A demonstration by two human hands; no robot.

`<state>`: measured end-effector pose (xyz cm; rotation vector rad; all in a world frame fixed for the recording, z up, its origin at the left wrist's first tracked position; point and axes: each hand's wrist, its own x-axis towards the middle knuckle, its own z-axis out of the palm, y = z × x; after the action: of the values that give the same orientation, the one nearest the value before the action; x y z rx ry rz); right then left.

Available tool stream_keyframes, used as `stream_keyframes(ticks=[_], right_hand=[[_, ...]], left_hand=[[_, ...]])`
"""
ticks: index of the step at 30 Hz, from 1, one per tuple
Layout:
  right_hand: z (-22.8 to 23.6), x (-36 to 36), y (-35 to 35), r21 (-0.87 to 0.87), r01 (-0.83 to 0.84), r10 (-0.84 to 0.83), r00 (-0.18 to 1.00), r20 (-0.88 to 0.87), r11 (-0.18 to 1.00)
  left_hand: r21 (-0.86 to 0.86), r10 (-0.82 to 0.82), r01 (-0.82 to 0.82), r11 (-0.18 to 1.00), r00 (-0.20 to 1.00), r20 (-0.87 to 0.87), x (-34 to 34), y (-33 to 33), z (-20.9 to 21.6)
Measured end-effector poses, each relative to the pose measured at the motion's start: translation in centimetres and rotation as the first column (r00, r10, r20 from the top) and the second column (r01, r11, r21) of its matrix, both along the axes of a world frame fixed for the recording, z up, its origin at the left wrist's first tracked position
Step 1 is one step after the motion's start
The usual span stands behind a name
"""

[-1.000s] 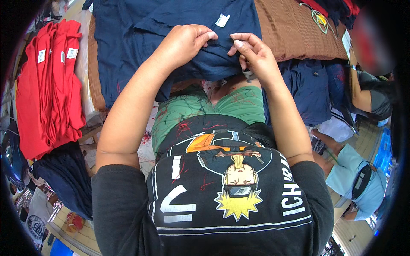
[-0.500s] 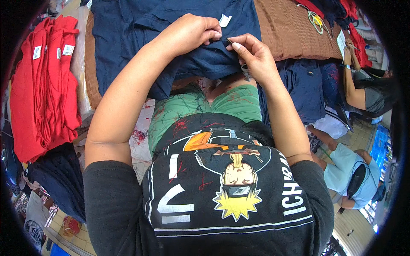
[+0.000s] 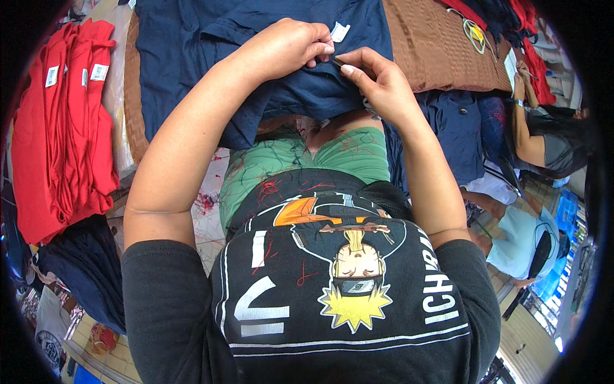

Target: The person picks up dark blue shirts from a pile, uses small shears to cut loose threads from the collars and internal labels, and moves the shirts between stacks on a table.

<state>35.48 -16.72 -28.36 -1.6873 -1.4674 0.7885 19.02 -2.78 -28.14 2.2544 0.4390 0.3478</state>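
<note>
A navy garment (image 3: 256, 35) with a white label (image 3: 340, 32) lies spread in front of me and hangs over my lap. My left hand (image 3: 306, 45) is closed, thumb and fingers pinched together at the navy cloth; a thread or fold between them is too small to make out. My right hand (image 3: 384, 80) grips a small dark pointed tool (image 3: 337, 61) between thumb and forefinger, its tip close to the left fingertips. The rest of the tool is mostly hidden by the hand.
Red garments (image 3: 61, 147) with white tags lie in a pile at left, above dark garments (image 3: 83, 269). Brown cloth (image 3: 441, 51) covers the surface; a yellow-green cord (image 3: 474, 35) rests on it. Folded navy garments (image 3: 451, 137) sit right, near two people (image 3: 543, 147). Loose threads dot my green shorts (image 3: 352, 157).
My right hand has shifted slightly left, bringing the tool's tip closer to my left fingers. The left hand stays nearly in place. A person in light blue at right has moved an arm.
</note>
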Motion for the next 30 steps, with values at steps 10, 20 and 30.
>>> stream_keyframes(ticks=[10,20,30], right_hand=[[1.3,-0.2,0.1,0.028,-0.051,0.043,0.973,0.228,0.998],[2.3,-0.5,-0.1,0.11,0.053,-0.042,0.994,-0.102,0.992],[-0.4,-0.8,-0.1,0.019,0.05,-0.046,0.989,-0.143,0.999]], left_hand=[[0.077,-0.064,0.068,0.995,0.997,-0.053,-1.6,0.2,1.6],[0.161,0.192,-0.211,0.964,0.973,0.125,-3.7,-2.9,2.9],[0.295,0.31,-0.347,0.89,0.936,0.167,-1.9,-3.6,-1.5]])
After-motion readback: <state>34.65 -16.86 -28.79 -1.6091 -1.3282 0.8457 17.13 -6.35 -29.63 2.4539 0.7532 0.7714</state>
